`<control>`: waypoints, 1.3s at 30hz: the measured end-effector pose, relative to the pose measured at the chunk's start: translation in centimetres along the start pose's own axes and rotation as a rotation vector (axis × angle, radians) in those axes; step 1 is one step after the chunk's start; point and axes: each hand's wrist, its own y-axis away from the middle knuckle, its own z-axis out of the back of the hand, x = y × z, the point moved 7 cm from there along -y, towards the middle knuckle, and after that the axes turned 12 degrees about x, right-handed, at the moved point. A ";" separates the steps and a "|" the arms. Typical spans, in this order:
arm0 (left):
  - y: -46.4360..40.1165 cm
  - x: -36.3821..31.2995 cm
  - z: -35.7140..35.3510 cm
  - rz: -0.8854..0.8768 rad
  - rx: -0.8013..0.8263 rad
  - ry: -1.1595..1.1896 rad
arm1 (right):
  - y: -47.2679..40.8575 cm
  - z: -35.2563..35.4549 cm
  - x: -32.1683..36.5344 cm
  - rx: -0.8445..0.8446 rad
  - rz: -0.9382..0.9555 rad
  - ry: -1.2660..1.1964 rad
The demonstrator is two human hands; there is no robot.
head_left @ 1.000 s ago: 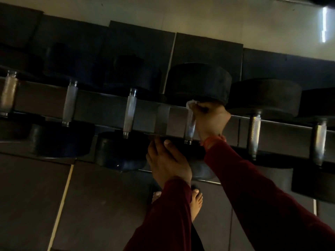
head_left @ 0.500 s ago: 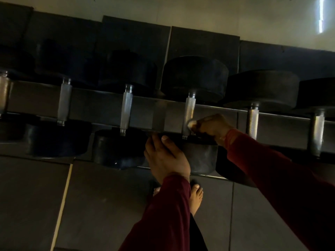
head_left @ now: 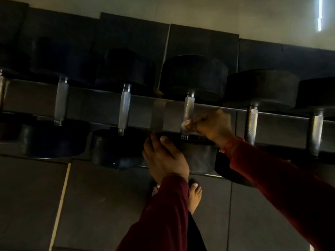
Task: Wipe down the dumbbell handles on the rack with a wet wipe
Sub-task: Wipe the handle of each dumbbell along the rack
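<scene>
Several black dumbbells lie across a dark metal rack (head_left: 101,105), their knurled silver handles pointing toward me. My right hand (head_left: 212,126) pinches a small white wet wipe (head_left: 185,124) against the lower part of the middle dumbbell handle (head_left: 188,109). My left hand (head_left: 164,156) rests on the near black head (head_left: 197,160) of that same dumbbell, fingers spread over its top edge and nothing held. Both arms wear dark red sleeves.
More handles stand to the left (head_left: 124,107) (head_left: 61,102) and right (head_left: 251,122) (head_left: 316,133). Dark rubber floor tiles (head_left: 101,205) lie below the rack, with my bare foot (head_left: 194,196) on them. A pale wall (head_left: 199,13) rises behind.
My right hand slid the wipe down from the top of the middle handle to its lower part. My left hand stayed on the dumbbell head.
</scene>
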 end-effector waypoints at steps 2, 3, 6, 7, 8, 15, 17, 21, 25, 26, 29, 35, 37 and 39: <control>0.0 -0.1 0.1 -0.001 -0.008 0.000 | -0.4 1.2 2.1 -0.169 0.153 0.007; 0.0 -0.2 0.1 -0.005 -0.011 -0.001 | -0.9 1.6 3.1 -0.233 0.217 0.022; 0.0 -0.3 0.2 0.002 -0.011 -0.005 | -1.6 1.2 4.9 -0.262 0.267 0.151; 0.1 -0.3 0.2 0.003 -0.010 -0.005 | -1.5 0.4 5.0 -0.199 0.258 0.255; 0.1 -0.3 0.2 -0.002 -0.010 -0.002 | -1.3 -0.6 5.0 -0.115 0.228 0.401; -0.1 0.0 0.1 0.001 -0.014 0.013 | -1.7 -1.8 7.6 -0.086 0.291 0.926; 0.0 0.0 0.1 0.006 -0.020 0.019 | -1.7 -1.4 8.1 -0.165 0.329 0.937; -0.1 0.0 0.0 -0.015 -0.024 0.024 | -0.5 -3.4 6.9 -0.068 0.365 0.903; -0.1 -0.3 0.2 -0.020 -0.023 0.012 | -1.0 -2.3 5.9 -0.032 0.335 0.817; -0.1 -0.4 0.2 -0.025 -0.025 0.008 | -1.0 -1.8 6.3 -0.074 0.352 0.829; 0.0 -0.5 0.4 -0.027 -0.010 0.000 | -0.6 -1.1 7.0 -0.155 0.384 0.848; 4.4 -4.1 -0.4 -0.181 -0.046 -0.044 | 1.0 0.6 2.4 0.238 0.340 0.422; 7.1 -6.6 -1.6 -0.268 -0.078 -0.034 | 1.9 4.7 -0.3 0.232 0.229 -0.072; 9.4 -8.5 -3.6 -0.310 -0.067 0.006 | 2.3 7.7 -3.4 0.273 0.158 -0.253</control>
